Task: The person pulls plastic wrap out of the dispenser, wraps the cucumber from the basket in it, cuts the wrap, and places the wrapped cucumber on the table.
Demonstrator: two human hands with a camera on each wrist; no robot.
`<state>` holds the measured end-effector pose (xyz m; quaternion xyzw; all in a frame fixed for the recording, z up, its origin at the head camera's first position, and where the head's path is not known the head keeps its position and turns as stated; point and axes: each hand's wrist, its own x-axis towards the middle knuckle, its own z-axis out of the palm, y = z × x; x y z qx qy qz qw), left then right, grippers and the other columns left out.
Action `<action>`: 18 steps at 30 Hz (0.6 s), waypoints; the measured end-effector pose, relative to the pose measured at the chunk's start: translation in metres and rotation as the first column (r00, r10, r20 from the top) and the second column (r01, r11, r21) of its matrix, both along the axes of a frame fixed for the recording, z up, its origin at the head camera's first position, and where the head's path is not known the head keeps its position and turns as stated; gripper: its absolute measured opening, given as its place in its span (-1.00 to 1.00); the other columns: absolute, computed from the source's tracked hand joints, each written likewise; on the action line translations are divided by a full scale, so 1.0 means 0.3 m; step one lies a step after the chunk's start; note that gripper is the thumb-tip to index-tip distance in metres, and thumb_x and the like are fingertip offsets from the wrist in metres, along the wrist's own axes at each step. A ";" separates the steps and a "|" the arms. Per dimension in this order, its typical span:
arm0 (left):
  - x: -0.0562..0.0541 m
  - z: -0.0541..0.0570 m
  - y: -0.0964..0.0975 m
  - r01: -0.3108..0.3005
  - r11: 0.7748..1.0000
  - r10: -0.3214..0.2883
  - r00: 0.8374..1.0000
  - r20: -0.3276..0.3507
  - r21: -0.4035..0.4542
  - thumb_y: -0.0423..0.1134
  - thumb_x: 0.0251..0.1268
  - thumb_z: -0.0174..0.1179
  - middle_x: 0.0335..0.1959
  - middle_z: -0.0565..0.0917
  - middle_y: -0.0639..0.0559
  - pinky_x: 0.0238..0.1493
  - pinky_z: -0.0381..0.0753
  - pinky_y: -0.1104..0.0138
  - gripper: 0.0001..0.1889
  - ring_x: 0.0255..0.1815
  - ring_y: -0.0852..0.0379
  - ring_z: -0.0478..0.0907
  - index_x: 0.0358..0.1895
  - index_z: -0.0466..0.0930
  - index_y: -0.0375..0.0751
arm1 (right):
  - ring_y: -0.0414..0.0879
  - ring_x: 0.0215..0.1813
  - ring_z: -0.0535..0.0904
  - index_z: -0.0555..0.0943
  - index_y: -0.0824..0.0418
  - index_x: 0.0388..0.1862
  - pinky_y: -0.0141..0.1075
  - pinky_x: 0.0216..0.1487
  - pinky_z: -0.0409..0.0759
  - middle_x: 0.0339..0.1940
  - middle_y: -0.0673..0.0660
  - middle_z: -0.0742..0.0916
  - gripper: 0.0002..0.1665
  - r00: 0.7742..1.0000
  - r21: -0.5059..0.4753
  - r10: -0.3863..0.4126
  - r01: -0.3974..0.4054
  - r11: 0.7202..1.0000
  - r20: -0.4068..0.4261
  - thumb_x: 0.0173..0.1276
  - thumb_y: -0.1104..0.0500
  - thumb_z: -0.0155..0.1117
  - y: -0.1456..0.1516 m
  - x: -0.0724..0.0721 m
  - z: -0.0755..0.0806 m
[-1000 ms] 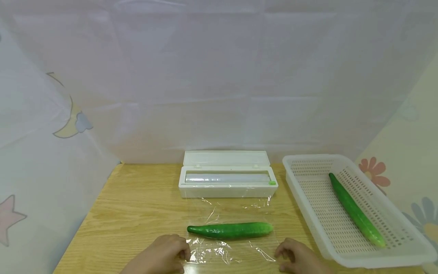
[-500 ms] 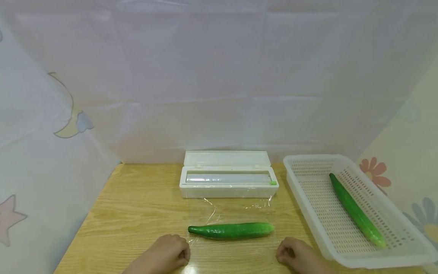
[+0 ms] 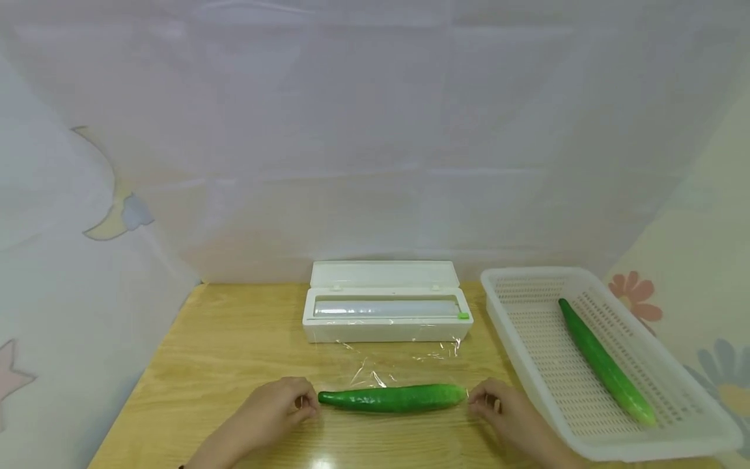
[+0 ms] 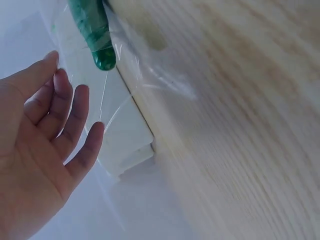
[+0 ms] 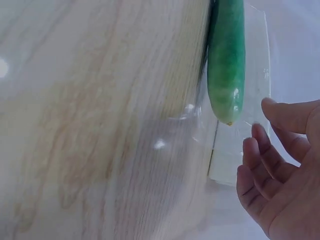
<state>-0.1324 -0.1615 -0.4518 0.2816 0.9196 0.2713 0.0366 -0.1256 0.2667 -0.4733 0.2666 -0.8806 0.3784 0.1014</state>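
A green cucumber (image 3: 392,398) lies crosswise near the table's front, on clear plastic wrap (image 3: 363,371) that runs back to a white dispenser box (image 3: 387,331). At the dark stem end, my left hand (image 3: 282,405) pinches the wrap's edge between thumb and index finger; in the left wrist view that hand's (image 4: 45,130) other fingers are spread and bent. Beside the pale end, my right hand (image 3: 505,412) pinches the opposite corner. In the right wrist view, its thumb is close to the curled fingers (image 5: 260,175), and film shines around the cucumber's tip (image 5: 227,107).
The dispenser's lid (image 3: 383,274) stands raised behind a roll of film (image 3: 387,308), with a green slide cutter (image 3: 463,316) at its right. To the right, a white perforated basket (image 3: 530,365) holds another cucumber (image 3: 606,361). Wood-grain tabletop (image 3: 222,345) shows at left.
Both hands have gripped the wrap's near corners and moved forward to the cucumber's ends. The film's front part has come up off the table toward the cucumber.
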 end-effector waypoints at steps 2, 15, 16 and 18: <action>-0.015 0.007 -0.001 -0.032 0.999 0.032 0.999 -0.013 0.005 -0.17 0.28 0.34 -0.31 0.53 0.47 -0.32 0.55 0.39 -0.90 -0.27 0.38 0.48 -0.33 0.61 0.17 | -0.36 -0.36 0.48 0.62 0.10 -0.34 -0.40 -0.45 0.50 -0.40 -0.17 0.63 -0.79 0.998 0.010 -0.058 0.057 0.998 0.036 0.19 0.37 0.43 -0.007 -0.010 0.012; -0.091 -0.041 0.008 -0.077 0.995 0.067 0.988 0.143 0.065 -0.07 0.41 0.21 -0.29 0.63 0.37 -0.27 0.55 0.33 -0.95 -0.30 0.36 0.53 -0.24 0.56 0.13 | -0.26 -0.36 0.62 0.66 0.20 -0.31 -0.39 -0.27 0.64 -0.39 -0.04 0.73 -0.94 0.924 0.027 -0.253 0.256 0.966 0.287 0.28 0.30 0.39 -0.052 -0.083 0.004; -0.095 -0.046 0.010 -0.077 0.995 0.067 0.988 0.140 0.064 -0.08 0.40 0.22 -0.30 0.63 0.37 -0.26 0.56 0.32 -0.95 -0.29 0.36 0.54 -0.24 0.56 0.14 | -0.26 -0.37 0.62 0.66 0.19 -0.32 -0.40 -0.27 0.64 -0.41 -0.05 0.72 -0.94 0.916 0.030 -0.271 0.274 0.961 0.296 0.27 0.30 0.40 -0.055 -0.088 0.002; -0.100 -0.053 0.014 -0.078 0.995 0.069 0.989 0.132 0.061 -0.09 0.38 0.24 -0.31 0.63 0.38 -0.22 0.57 0.29 -0.96 -0.28 0.36 0.55 -0.24 0.57 0.14 | -0.25 -0.37 0.61 0.67 0.19 -0.32 -0.41 -0.28 0.63 -0.42 -0.06 0.72 -0.93 0.902 0.049 -0.303 0.303 0.952 0.307 0.26 0.31 0.41 -0.061 -0.096 -0.003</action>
